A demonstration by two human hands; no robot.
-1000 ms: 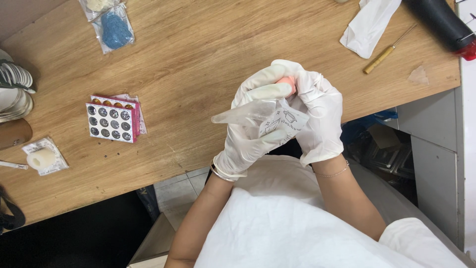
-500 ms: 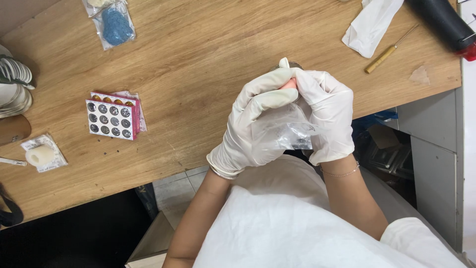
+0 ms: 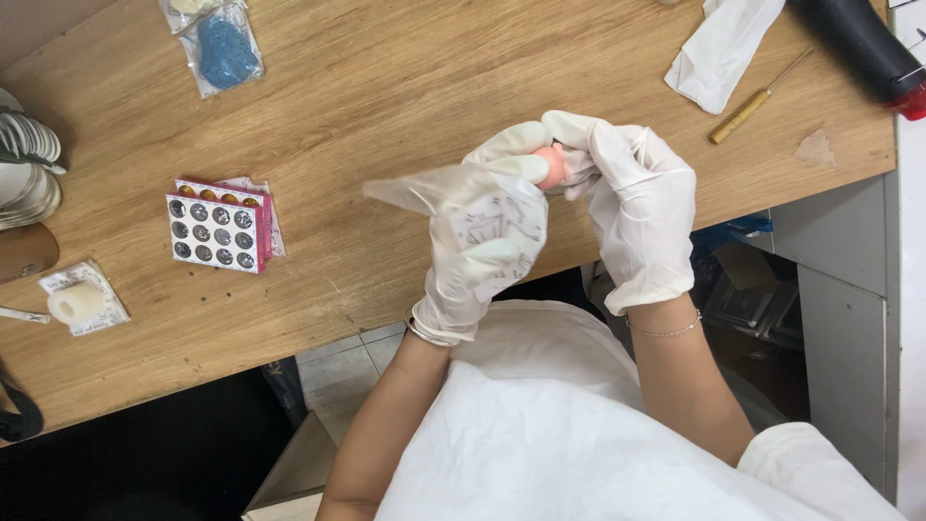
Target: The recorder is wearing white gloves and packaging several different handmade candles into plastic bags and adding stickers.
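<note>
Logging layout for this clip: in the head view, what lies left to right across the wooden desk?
Stacked discs → bagged white roll → card of round studs → left hand → right hand → white cloth → wooden-handled tool → black cylinder.

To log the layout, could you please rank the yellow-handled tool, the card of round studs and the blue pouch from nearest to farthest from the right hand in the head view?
From the right hand:
1. Yellow-handled tool, upper right.
2. Card of round studs, far left.
3. Blue pouch, upper left corner.

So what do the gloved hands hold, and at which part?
Both hands pinch a small pink round piece by its sides; the left hand also grips a clear plastic bag.
</note>
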